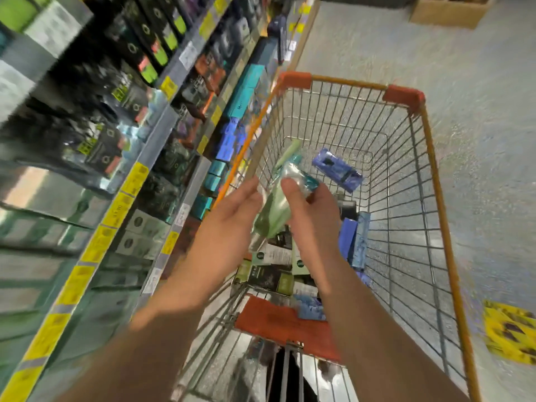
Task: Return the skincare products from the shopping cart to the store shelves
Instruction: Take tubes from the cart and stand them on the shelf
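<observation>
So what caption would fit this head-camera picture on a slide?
Over a wire shopping cart of boxed skincare, the right hand grips a green packet; the open left hand reaches alongside, shelves at left.

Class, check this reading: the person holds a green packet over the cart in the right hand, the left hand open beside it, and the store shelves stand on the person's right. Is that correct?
One detail is wrong. In the head view the store shelves stand on the person's left, not right. The rest holds: the right hand holds the green packet over the cart, the left hand open beside it.
</observation>
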The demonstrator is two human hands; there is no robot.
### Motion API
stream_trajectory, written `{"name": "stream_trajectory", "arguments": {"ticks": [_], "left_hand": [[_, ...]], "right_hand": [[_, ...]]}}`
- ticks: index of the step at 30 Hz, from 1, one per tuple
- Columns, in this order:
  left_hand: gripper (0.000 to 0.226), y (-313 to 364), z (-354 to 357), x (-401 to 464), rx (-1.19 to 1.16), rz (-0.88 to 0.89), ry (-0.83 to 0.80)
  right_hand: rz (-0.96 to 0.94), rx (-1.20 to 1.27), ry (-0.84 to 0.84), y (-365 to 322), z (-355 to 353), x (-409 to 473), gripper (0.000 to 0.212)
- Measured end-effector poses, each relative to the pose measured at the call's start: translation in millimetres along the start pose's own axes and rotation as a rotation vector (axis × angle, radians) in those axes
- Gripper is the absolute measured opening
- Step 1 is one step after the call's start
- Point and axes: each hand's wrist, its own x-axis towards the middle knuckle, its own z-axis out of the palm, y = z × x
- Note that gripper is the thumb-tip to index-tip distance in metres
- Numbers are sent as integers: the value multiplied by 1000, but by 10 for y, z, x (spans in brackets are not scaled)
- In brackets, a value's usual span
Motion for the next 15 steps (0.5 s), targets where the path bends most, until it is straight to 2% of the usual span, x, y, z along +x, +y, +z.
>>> {"name": "stream_trajectory", "arguments": {"ticks": [4, 7, 9, 10, 13, 15], "left_hand": [[64, 49, -368, -438, -39, 13, -3], [38, 113, -698, -831, -117, 42, 6], [31, 144, -941, -1101, -155, 74, 9], [33, 136, -1055, -1225, -166, 90, 19], [62, 104, -1408, -1625, -217, 171, 61], [63, 93, -1639, -1904, -227, 216, 81]], "right_hand": [[-89, -124, -50, -568, 138, -435, 30], [-149, -134, -117, -903, 303, -829, 29], [-222, -149, -166, -1097, 433, -1097, 31], [-260, -149, -188, -1183, 501, -1217, 32], [-334, -188, -256, -1436, 747, -1566, 37], [-376, -199, -328, -1593, 923, -1818, 40]]}}
